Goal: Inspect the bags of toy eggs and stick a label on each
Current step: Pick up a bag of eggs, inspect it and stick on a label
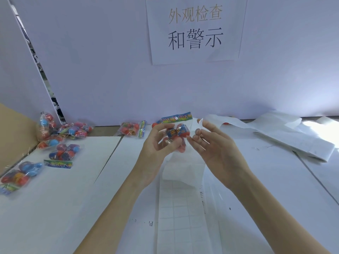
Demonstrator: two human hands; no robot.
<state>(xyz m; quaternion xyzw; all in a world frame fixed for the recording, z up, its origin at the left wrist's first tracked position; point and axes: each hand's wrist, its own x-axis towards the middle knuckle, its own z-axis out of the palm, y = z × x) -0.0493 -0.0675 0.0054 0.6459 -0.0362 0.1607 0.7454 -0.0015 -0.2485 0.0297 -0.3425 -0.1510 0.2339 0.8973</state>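
Note:
My left hand (156, 143) grips a clear bag of red and blue toy eggs (177, 133) and holds it upright above the table, its colourful header card on top. My right hand (214, 145) is just right of the bag and pinches a small white label (200, 123) between thumb and forefinger, close to the bag's right edge. A long strip of label backing paper (179, 208) with a grid of squares lies on the table under my hands.
Several more egg bags lie at the left (62, 153) and along the back wall (131, 130). Crumpled used backing paper (286, 132) is piled at the right. A brown cardboard box side (14, 132) stands far left. A white sign hangs on the wall.

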